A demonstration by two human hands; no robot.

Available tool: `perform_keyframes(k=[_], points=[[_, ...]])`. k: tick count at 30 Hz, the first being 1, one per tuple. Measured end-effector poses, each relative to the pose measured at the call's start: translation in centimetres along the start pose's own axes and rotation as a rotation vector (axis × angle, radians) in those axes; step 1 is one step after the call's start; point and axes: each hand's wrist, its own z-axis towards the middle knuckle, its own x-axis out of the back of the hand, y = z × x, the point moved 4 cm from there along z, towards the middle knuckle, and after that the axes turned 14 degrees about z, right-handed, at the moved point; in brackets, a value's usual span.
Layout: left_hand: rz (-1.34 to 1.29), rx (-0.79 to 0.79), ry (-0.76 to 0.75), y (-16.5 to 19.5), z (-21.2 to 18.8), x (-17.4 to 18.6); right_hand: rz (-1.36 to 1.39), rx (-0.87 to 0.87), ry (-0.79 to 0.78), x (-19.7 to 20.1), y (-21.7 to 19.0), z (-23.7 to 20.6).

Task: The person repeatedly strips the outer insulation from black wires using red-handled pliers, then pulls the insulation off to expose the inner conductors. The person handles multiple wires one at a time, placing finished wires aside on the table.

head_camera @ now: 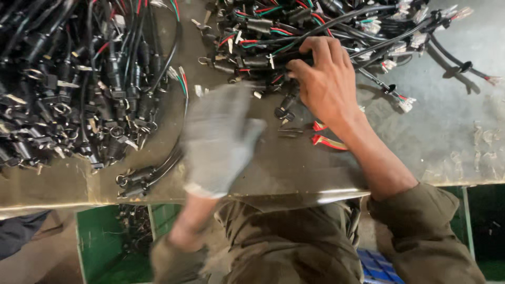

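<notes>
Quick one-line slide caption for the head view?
Bare right hand grips black cable harnesses on a metal table; gloved, blurred left hand hovers alongside.

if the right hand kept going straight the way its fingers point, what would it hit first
The right hand points up and left into the pile of black cable harnesses, and its fingertips already seem to touch it. So it would meet those cables first, though depth is hard to judge.

Grey-gloved left hand (218, 141), olive-brown sleeves (421, 221).
</notes>
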Motion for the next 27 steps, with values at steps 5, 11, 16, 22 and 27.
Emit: perform_keyframes(k=[5, 11, 16, 22, 27], points=[[-0.108, 0.129, 0.296, 3.5, 1.5, -2.2, 0.315, -0.081, -0.113, 1.3, -0.2, -2.4], [-1.421, 0.394, 0.034, 5.5, -2.8, -2.1, 0.421, -0.318, 0.288, 5.0, -3.1, -5.3], [-1.257, 0.067, 0.018, 8.3, -6.1, 0.6, 1.543, -0.543, 0.092, 1.8, -6.0, -7.3], [-1.628, 0.567, -0.182, 9.0, -6.0, -4.9, 2.398, -0.540, 0.690, 2.8, -5.3, -5.9], [-2.025, 0.603, -0.472, 9.9, -4.6, -9.7, 1.772, -0.836, 0.117, 3.2, -11.0, -5.2]])
